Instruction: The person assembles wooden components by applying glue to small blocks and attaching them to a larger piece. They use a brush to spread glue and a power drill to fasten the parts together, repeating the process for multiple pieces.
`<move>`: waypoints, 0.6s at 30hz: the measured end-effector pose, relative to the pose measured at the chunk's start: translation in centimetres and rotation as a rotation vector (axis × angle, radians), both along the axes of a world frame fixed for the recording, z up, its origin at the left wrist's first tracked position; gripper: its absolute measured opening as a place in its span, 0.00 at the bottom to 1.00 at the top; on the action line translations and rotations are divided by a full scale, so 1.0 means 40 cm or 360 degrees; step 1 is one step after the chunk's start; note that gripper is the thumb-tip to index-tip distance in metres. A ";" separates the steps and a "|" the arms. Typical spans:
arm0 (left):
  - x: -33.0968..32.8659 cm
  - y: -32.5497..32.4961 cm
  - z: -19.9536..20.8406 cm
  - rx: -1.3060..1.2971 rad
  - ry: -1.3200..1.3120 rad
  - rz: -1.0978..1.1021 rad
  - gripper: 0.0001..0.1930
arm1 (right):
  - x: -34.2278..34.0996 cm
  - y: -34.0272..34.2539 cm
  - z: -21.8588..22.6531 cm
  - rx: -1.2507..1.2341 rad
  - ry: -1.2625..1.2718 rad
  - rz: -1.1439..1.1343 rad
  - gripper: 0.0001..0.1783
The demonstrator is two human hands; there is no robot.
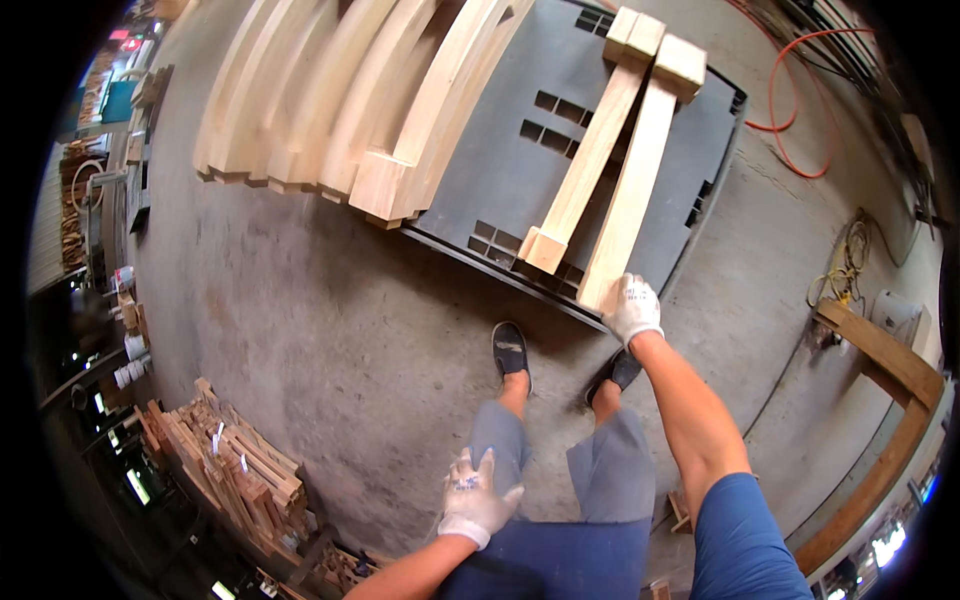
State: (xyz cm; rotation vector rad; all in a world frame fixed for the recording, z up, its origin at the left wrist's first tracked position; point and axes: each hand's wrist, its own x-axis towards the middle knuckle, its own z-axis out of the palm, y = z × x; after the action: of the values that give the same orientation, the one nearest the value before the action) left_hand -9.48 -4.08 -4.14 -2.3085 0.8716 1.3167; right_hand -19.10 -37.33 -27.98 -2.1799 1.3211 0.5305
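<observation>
My right hand point(635, 308), in a white work glove, grips the near end of a pale wooden post point(632, 195). That post has a thicker block at its far end and lies on a dark grey plastic pallet point(480, 165). Just left of it lies a similar post point(590, 160) with thick blocks at both ends; a narrow gap runs between the two. My left hand point(478, 495), gloved too, is near my left thigh, fingers apart and holding nothing. How my right fingers wrap under the post is partly hidden.
Several long, pale wooden pieces point(385, 110) lie side by side on the pallet's left part, their ends past its near edge. An orange hose point(775, 125) loops on the floor at right. A brown wooden frame point(880, 355) stands far right; stacked timber point(235, 455) sits lower left.
</observation>
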 end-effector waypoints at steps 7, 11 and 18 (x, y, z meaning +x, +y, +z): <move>-0.020 0.010 0.003 -0.0027 0.0025 0.0224 0.39 | -0.184 0.224 0.523 0.0449 -0.0167 0.0134 0.26; -0.052 -0.002 -0.054 -0.0321 0.0431 0.0729 0.31 | -0.240 0.306 0.833 0.0876 -0.0384 0.0021 0.35; -0.114 -0.292 0.170 -0.0060 0.1609 0.2515 0.17 | -0.296 0.292 1.054 0.1270 -0.0290 -0.0145 0.40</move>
State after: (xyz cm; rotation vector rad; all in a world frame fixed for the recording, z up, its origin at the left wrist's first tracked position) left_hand -14.06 -15.75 2.66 -2.0396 -1.2005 3.0731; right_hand -30.95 -25.65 14.17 -1.4607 0.8879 0.6614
